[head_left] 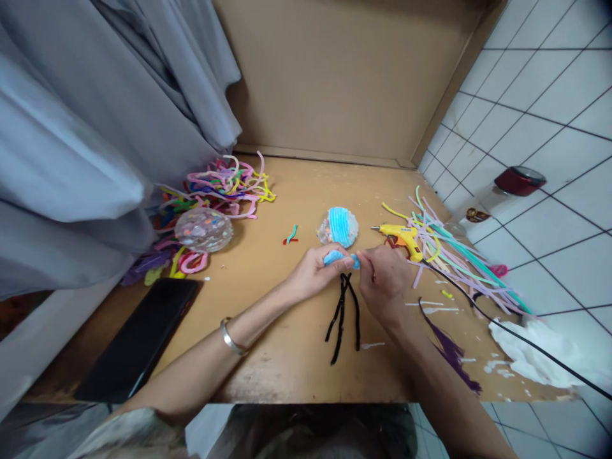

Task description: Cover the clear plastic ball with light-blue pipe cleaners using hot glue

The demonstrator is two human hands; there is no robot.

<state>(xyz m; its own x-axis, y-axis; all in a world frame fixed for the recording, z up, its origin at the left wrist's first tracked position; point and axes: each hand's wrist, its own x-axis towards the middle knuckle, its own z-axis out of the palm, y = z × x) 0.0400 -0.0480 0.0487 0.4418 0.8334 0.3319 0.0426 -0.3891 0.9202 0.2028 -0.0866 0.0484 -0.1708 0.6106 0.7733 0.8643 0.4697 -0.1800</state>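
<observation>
Over the middle of the table, my left hand [318, 271] is closed around a small bundle of blue pipe cleaner [333, 257]. My right hand [386, 277] is closed too, its thumb and finger pinching the bundle's right end. Just beyond the hands sits a clear, speckled round piece [325, 228] with bright blue pipe cleaner rows [340, 225] across it. Several black pipe cleaner pieces [342, 312] lie below the hands, their tops near the fingers. Close to my right hand rests a yellow glue gun [401, 238], nozzle pointing left.
Mixed pipe cleaners [229, 182] are heaped at back left by a clear speckled dome [204, 229]. A black phone [141, 338] lies front left. At right are long pipe cleaners [471, 258], a red-capped jar [488, 197], a black cord [497, 322], purple strands [449, 350] and white tissue [530, 350].
</observation>
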